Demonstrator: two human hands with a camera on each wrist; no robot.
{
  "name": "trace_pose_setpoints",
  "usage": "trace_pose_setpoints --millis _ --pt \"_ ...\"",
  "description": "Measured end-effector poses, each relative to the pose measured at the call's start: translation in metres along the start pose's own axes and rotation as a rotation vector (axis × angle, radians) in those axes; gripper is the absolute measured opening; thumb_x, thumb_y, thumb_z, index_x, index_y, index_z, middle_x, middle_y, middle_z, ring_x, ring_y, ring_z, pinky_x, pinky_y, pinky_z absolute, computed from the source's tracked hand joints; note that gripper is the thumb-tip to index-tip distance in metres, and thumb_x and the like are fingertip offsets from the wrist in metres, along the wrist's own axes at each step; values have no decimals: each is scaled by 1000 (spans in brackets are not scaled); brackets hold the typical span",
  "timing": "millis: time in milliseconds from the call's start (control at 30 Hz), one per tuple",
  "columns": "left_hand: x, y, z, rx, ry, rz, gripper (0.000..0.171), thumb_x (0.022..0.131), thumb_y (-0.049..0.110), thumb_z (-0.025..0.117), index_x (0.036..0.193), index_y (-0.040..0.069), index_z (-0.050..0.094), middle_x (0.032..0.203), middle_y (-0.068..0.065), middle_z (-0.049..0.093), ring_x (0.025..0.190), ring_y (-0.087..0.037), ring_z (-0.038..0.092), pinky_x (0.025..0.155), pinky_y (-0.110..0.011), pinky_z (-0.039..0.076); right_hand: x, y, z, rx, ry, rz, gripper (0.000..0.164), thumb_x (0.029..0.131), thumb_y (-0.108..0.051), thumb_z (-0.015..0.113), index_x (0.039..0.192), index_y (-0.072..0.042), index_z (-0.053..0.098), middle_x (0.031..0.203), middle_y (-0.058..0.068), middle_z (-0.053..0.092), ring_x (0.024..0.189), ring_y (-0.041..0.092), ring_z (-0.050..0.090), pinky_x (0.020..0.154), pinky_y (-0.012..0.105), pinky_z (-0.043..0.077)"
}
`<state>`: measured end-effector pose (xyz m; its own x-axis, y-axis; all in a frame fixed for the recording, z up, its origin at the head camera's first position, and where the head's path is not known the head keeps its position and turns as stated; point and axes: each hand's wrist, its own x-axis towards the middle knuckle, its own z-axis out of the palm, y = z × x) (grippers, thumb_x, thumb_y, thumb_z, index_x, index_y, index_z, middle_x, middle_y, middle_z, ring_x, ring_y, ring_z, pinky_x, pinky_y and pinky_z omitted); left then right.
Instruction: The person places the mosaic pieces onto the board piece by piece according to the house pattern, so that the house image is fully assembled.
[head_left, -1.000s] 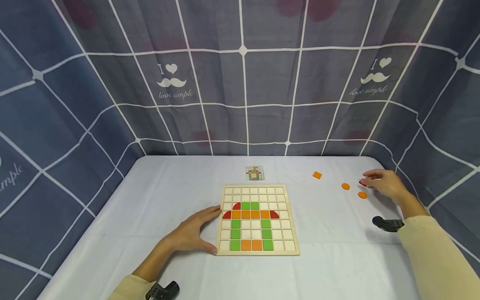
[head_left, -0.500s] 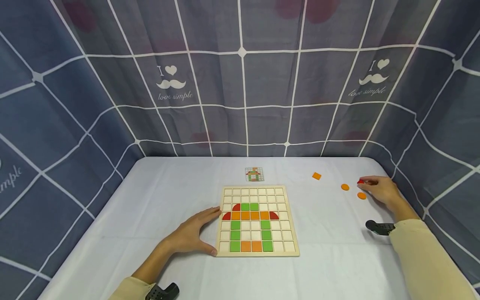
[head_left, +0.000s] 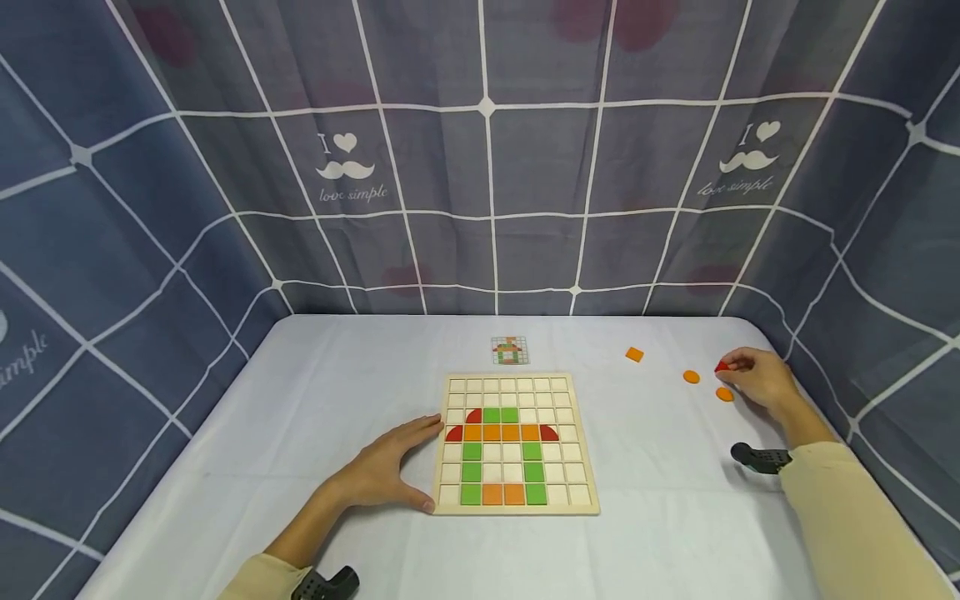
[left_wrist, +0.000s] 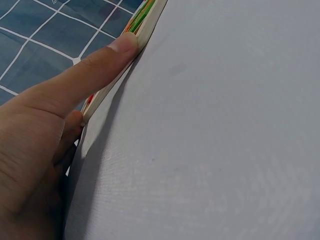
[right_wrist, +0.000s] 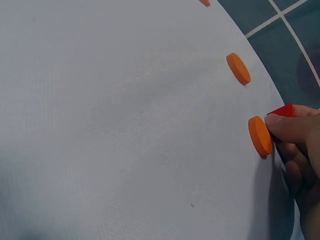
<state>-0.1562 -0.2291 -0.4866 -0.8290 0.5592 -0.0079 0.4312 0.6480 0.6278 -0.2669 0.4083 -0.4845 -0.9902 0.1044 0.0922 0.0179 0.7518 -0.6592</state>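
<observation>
My right hand (head_left: 761, 382) pinches a small red tile (head_left: 722, 367) between thumb and fingertips at the far right of the table. In the right wrist view, that red tile (right_wrist: 284, 111) shows a pointed corner; the rest lies behind the thumb. Two orange discs (head_left: 691, 377) (head_left: 724, 394) lie close to this hand. My left hand (head_left: 378, 468) rests spread along the left edge of a wooden grid board (head_left: 557, 471), thumb at its near corner. Green, orange and red tiles fill part of the board. The left wrist view shows the thumb (left_wrist: 95, 75) against the board's rim.
An orange square tile (head_left: 634, 354) lies between the board and the discs. Behind the board is a small pattern card (head_left: 510, 350). A white cloth covers the table (head_left: 645, 533), and dark checked curtains (head_left: 540, 167) stand at the back and sides.
My right hand has drawn slightly left and toward me with the red tile, which now shows more between the fingertips. The left hand and board stay in place.
</observation>
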Motion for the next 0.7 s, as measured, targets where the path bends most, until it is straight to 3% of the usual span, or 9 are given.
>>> trace_pose_setpoints --millis 167,433,700 --pt "2 0 2 -2 -2 -4 118 65 65 91 160 14 42 166 0 33 151 -35 28 116 -64 27 0 -6 -4 -42 -33 -34 29 91 -16 80 109 5 74 90 9 73 77 18 59 61 25 47" --pt "2 0 2 4 2 -3 118 64 63 92 159 13 42 166 1 33 151 -34 28 116 -63 27 1 -23 -6 -47 -79 -55 31 96 -23 76 115 2 73 103 16 73 84 26 59 61 26 51" --pt "0 0 1 1 -1 -14 118 65 63 91 160 14 42 166 0 33 151 -35 28 116 -64 27 4 -52 0 -11 -226 -68 40 96 -21 75 125 7 69 106 16 74 86 27 64 64 30 54"
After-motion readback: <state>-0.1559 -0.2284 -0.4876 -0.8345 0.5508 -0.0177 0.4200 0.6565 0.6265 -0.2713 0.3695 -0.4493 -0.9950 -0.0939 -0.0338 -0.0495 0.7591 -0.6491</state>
